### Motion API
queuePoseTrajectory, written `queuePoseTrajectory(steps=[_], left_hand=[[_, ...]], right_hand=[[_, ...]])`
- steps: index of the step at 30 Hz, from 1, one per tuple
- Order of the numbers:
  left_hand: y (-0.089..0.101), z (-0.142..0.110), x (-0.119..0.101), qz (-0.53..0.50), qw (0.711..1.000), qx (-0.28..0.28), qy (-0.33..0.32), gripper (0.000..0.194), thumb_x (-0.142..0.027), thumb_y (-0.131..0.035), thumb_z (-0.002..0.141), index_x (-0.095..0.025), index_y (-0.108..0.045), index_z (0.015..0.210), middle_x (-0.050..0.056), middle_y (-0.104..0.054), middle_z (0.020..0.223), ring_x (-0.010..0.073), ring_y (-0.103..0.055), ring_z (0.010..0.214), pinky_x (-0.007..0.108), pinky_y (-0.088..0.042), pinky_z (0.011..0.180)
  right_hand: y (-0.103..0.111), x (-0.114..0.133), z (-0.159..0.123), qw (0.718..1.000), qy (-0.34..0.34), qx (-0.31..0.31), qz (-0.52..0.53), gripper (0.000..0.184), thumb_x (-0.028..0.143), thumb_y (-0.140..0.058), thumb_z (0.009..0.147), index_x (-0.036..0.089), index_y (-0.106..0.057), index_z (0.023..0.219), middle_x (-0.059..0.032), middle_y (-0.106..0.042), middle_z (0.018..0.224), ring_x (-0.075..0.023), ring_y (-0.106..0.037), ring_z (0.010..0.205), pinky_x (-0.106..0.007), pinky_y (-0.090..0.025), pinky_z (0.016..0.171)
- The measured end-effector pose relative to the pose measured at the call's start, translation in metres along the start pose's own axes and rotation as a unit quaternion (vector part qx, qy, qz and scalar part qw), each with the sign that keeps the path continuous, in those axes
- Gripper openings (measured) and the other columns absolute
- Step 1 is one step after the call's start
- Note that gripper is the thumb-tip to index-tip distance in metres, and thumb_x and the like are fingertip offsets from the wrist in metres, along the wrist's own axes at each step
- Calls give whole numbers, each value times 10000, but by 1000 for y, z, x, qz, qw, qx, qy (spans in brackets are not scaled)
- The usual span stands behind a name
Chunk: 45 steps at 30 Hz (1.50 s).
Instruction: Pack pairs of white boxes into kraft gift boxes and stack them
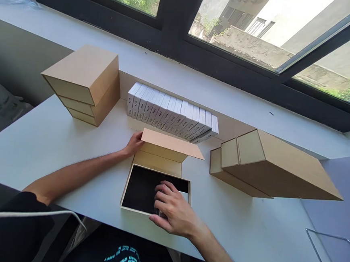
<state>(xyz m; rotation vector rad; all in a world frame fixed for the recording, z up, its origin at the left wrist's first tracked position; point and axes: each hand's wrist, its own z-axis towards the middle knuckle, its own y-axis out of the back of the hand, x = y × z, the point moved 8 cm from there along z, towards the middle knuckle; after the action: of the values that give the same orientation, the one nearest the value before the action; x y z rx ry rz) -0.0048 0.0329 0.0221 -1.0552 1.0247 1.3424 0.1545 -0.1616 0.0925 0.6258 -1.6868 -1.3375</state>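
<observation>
An open brown cardboard box point(140, 211) with a black inside lies on the table in front of me, its hinged lid point(172, 144) raised on the far side. My left hand point(134, 144) grips the left edge of that lid, fingers partly behind it. Inside the box's right part, my right hand point(171, 207) lies over a small white box point(185, 195), fingers curled at its left side and thumb near the front wall. Most of the white box is hidden under the hand. Just beyond the lid stand two layers of small white boxes point(170, 110) in a long row.
Stacked brown boxes point(85, 79) stand at the back left, and more brown boxes point(269, 166) at the right. A window sill point(196, 88) runs behind the table point(95, 181). A white cable point(29, 213) crosses at lower left; a metal wire frame point(319, 255) lies at lower right.
</observation>
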Motion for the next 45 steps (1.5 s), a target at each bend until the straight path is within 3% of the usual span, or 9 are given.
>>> queuePoseTrajectory(steps=[6, 8, 11, 16, 21, 26, 34, 39, 45], left_hand=[[-2, 0, -1, 2, 1000, 3, -3, 317, -468, -684, 745, -153, -675, 779, 63, -741, 779, 226, -679, 760, 293, -533, 648], [-1, -1, 0, 6, 1000, 0, 0, 309, -462, -684, 736, -153, -671, 758, 61, -739, 765, 219, -673, 736, 284, -523, 625], [-1, -2, 1, 7, 1000, -2, 7, 299, -452, -693, 725, -156, -668, 752, 59, -740, 771, 221, -675, 747, 281, -521, 628], [0, -2, 1, -8, 1000, -11, 12, 297, -448, -718, 697, -159, -666, 743, 59, -744, 769, 223, -683, 747, 288, -532, 642], [-3, 0, -5, -5, 1000, -5, 12, 285, -444, -718, 721, -163, -681, 757, 53, -749, 770, 229, -692, 774, 298, -544, 664], [-5, 3, -8, 8, 1000, 2, 11, 284, -441, -715, 745, -158, -684, 750, 56, -752, 781, 217, -685, 747, 296, -534, 669], [-2, 0, -3, 24, 1000, 9, 9, 242, -396, -671, 773, -156, -688, 804, 64, -750, 819, 236, -688, 810, 295, -534, 678], [1, -1, 1, 24, 1000, -5, 1, 284, -428, -679, 761, -151, -691, 821, 68, -757, 831, 235, -688, 795, 296, -535, 675], [5, 1, 2, 32, 999, -23, -1, 303, -457, -705, 742, -157, -676, 776, 61, -752, 814, 234, -686, 783, 298, -533, 669]], right_hand=[[49, 1, -15, 982, 76, -168, 29, 355, 462, -470, 996, 178, -660, 1090, -88, -718, 1006, -241, -632, 1100, -477, -454, 1050], [94, -27, -29, 951, 2, -309, 18, 256, 347, -467, 1004, 216, -652, 1124, -78, -715, 1013, -233, -658, 1037, -448, -528, 931], [147, -100, -61, 838, -228, -495, -18, 255, 374, -500, 981, 257, -644, 1155, -78, -698, 1086, -255, -661, 1009, -472, -544, 877], [146, -224, -58, 790, -407, -452, 76, 776, 579, -629, 843, 195, -385, 1471, -199, -474, 1466, -313, -593, 1186, -474, -532, 913], [130, -268, -41, 796, -403, -440, 101, 539, 517, -589, 859, 156, -555, 1259, -179, -684, 1170, -283, -677, 1020, -431, -553, 862], [136, -242, -63, 755, -434, -489, 42, 398, 454, -603, 834, 149, -583, 1089, -176, -717, 996, -309, -690, 892, -504, -534, 846], [165, -116, -120, 687, -355, -622, 122, 464, 476, -658, 855, 225, -544, 1227, -72, -718, 968, -202, -680, 594, -393, -600, 578], [131, -79, -88, 784, -322, -436, 303, 521, 446, -656, 886, 235, -538, 1347, -21, -741, 831, -204, -723, 690, -373, -640, 637], [103, -51, -47, 882, -259, -301, 254, 377, 442, -617, 904, 226, -678, 1207, -59, -759, 998, -200, -722, 833, -289, -618, 642]])
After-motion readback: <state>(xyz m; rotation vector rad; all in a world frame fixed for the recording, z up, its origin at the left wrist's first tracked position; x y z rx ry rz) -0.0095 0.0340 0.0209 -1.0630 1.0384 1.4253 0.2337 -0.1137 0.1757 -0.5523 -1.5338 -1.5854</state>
